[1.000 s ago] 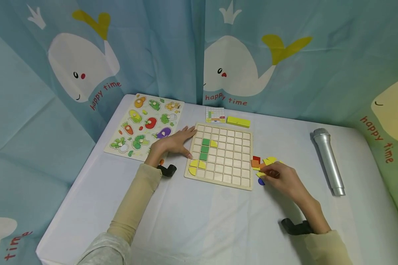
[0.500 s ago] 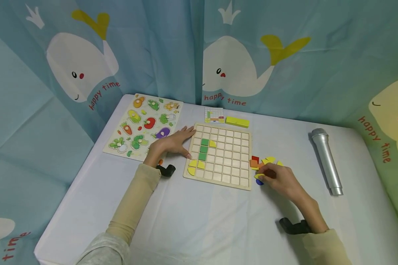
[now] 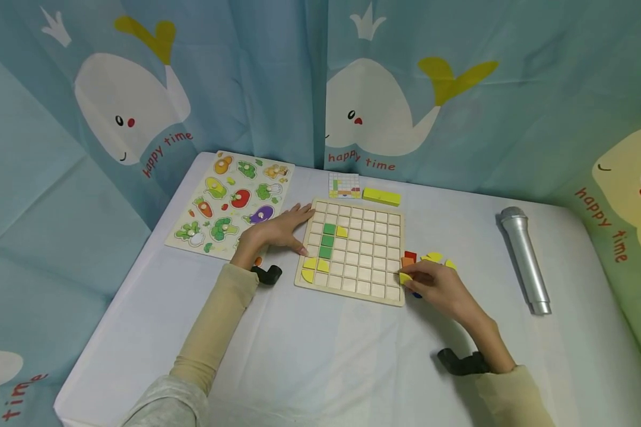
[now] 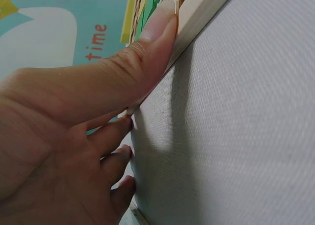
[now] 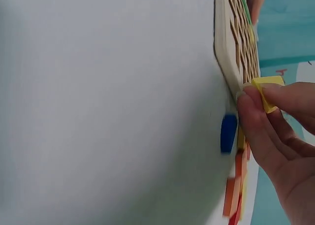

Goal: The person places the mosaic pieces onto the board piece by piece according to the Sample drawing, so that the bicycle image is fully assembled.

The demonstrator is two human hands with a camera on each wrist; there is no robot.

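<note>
A wooden grid board (image 3: 365, 261) lies on the white table, with green square tiles (image 3: 327, 241) and several yellow tiles (image 3: 308, 276) set in its left part. My left hand (image 3: 280, 231) rests spread along the board's left side, thumb touching the edge. Between right thumb and fingertips, my right hand (image 3: 442, 289) pinches a yellow quarter-circle tile (image 5: 268, 82) by the board's lower right edge. Partly under that hand lies a blue tile (image 5: 228, 133). Beyond it are a red tile (image 3: 411, 256), an orange tile (image 3: 408, 261) and loose yellow tiles (image 3: 434, 257).
A vegetable puzzle board (image 3: 229, 204) lies at the left. Behind the grid board are a small pattern card (image 3: 344, 185) and a yellow box (image 3: 381, 197). A silver microphone (image 3: 527, 261) lies at the right. A printed curtain (image 3: 278, 89) hangs behind the table.
My right hand has moved left from the loose tiles to the board's edge, carrying the yellow quarter-circle tile. The left hand has stayed in place.
</note>
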